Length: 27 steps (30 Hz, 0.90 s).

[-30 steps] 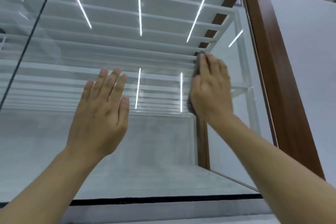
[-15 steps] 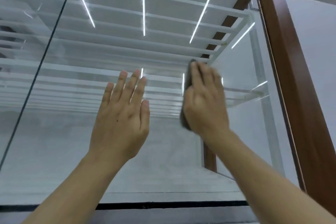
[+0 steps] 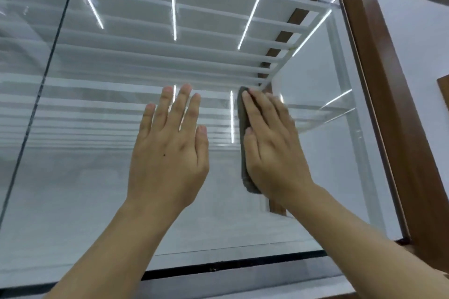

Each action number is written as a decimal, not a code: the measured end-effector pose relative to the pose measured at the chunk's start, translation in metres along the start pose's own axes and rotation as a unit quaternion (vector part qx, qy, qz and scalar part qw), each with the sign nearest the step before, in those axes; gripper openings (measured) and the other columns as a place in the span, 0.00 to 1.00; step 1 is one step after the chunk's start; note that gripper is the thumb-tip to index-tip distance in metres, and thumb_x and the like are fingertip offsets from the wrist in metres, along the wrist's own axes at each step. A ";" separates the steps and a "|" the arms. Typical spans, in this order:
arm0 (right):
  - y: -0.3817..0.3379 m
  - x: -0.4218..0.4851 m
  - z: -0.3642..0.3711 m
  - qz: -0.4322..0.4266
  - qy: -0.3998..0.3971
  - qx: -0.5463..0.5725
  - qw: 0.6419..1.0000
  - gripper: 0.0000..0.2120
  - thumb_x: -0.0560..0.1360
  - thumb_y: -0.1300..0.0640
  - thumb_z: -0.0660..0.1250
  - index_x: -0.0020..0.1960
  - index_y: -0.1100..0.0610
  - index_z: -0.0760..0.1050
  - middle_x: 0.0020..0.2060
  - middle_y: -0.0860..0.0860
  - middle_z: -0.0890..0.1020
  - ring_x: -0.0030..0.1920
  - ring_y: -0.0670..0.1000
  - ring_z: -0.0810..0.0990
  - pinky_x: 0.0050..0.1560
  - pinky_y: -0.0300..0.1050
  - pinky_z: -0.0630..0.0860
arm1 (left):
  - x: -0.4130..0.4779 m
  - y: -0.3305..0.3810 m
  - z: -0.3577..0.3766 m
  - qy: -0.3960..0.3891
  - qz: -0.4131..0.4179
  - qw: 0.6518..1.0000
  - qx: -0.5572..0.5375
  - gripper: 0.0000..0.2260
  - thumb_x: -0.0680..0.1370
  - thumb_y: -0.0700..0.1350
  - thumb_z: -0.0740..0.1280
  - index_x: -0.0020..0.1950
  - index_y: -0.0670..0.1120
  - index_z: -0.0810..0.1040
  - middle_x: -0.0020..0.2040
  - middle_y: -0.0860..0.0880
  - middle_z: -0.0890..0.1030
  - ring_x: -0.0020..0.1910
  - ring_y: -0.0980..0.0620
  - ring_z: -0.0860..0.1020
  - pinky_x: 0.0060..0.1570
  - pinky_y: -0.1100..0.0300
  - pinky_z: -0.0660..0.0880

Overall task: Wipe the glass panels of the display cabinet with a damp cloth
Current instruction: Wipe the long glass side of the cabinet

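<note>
A glass panel (image 3: 97, 189) of the cabinet fills most of the frame, with strip lights (image 3: 173, 5) and white slats mirrored across its upper half. Just right of centre, a grey cloth (image 3: 243, 128) lies flat on the glass. It is mostly hidden under the right hand (image 3: 272, 150), and only a narrow dark edge shows along the hand's left side, from fingertips to wrist. That hand lies flat on the cloth, fingers straight and close together, pressing it to the panel.

The left hand (image 3: 167, 153) is just beside it at centre, palm toward the glass and fingers straight and slightly spread, holding nothing. Whether it touches the glass cannot be told.

A brown post (image 3: 388, 104) runs down the right of the frame, with a white wall (image 3: 418, 56) beyond it. A black strip (image 3: 230, 266) borders the panel along the bottom, and a thin dark seam (image 3: 43, 85) slants down the left.
</note>
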State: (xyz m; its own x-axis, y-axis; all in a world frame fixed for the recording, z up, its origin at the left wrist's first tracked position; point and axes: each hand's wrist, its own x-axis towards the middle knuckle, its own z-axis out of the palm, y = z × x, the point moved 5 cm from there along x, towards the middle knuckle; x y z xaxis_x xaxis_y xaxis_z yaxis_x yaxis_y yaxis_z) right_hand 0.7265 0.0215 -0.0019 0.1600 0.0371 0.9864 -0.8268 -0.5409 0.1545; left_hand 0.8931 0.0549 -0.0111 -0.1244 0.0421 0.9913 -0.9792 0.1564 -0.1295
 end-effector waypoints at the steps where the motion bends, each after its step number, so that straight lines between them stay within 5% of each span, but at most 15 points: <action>1: -0.004 -0.022 0.000 -0.048 -0.027 -0.005 0.998 0.29 0.82 0.55 0.49 0.82 0.59 0.58 0.81 0.52 0.61 0.82 0.52 0.54 0.82 0.50 0.50 | 0.000 0.000 0.000 0.001 0.001 1.000 0.001 0.27 0.85 0.52 0.46 0.83 0.45 0.59 0.84 0.47 0.56 0.83 0.48 0.50 0.81 0.52 0.43; 5: 0.038 -0.077 -0.023 -0.121 -0.058 -0.036 0.990 0.28 0.82 0.55 0.52 0.81 0.60 0.60 0.80 0.52 0.62 0.81 0.53 0.58 0.79 0.54 0.57 | -0.002 0.003 0.001 0.002 -0.006 1.000 0.012 0.27 0.85 0.52 0.45 0.83 0.45 0.58 0.84 0.48 0.55 0.83 0.49 0.49 0.81 0.51 0.43; 11: 0.034 0.014 -0.013 0.079 0.042 0.016 0.996 0.32 0.80 0.51 0.43 0.81 0.62 0.60 0.79 0.57 0.63 0.79 0.57 0.58 0.81 0.57 0.54 | 0.000 0.001 -0.002 -0.004 -0.016 1.000 0.006 0.26 0.85 0.53 0.46 0.84 0.48 0.55 0.84 0.51 0.53 0.83 0.52 0.47 0.80 0.59 0.38; 17: 0.021 -0.079 -0.016 -0.214 -0.077 -0.029 0.973 0.28 0.82 0.55 0.52 0.81 0.60 0.61 0.81 0.53 0.63 0.81 0.54 0.58 0.79 0.57 0.61 | 0.001 0.002 -0.003 -0.015 -0.017 1.000 0.000 0.26 0.85 0.53 0.45 0.84 0.49 0.55 0.84 0.51 0.54 0.83 0.52 0.47 0.81 0.56 0.40; 21: 0.066 -0.013 -0.026 -0.047 0.006 -0.016 0.999 0.28 0.81 0.56 0.49 0.79 0.64 0.64 0.78 0.58 0.67 0.78 0.60 0.63 0.77 0.60 0.61 | 0.000 0.004 -0.002 -0.021 -0.017 1.000 0.004 0.26 0.86 0.52 0.45 0.83 0.47 0.56 0.84 0.50 0.53 0.83 0.51 0.47 0.81 0.54 0.40; 24: 0.025 0.018 -0.010 0.056 0.060 0.007 0.997 0.30 0.81 0.55 0.46 0.79 0.66 0.63 0.77 0.62 0.66 0.78 0.63 0.62 0.80 0.59 0.56 | 0.001 0.002 -0.003 -0.031 -0.026 0.999 -0.021 0.27 0.85 0.53 0.44 0.84 0.48 0.55 0.84 0.52 0.52 0.83 0.55 0.45 0.80 0.58 0.37; 27: -0.027 -0.037 0.007 -0.107 -0.028 -0.001 0.994 0.30 0.81 0.54 0.50 0.81 0.61 0.60 0.80 0.57 0.62 0.81 0.57 0.56 0.81 0.56 0.53 | 0.002 0.000 -0.016 -0.037 -0.066 0.984 -0.163 0.25 0.84 0.53 0.49 0.83 0.52 0.58 0.83 0.58 0.55 0.82 0.62 0.48 0.80 0.61 0.42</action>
State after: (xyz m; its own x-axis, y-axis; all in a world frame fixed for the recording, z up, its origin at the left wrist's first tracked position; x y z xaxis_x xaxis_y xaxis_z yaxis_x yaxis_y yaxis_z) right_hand 0.7466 0.0289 -0.0432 0.3616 0.1041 0.9265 -0.7714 -0.5248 0.3600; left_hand 0.8959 0.0708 -0.0092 -0.0227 -0.0700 0.9973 -0.8852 0.4650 0.0124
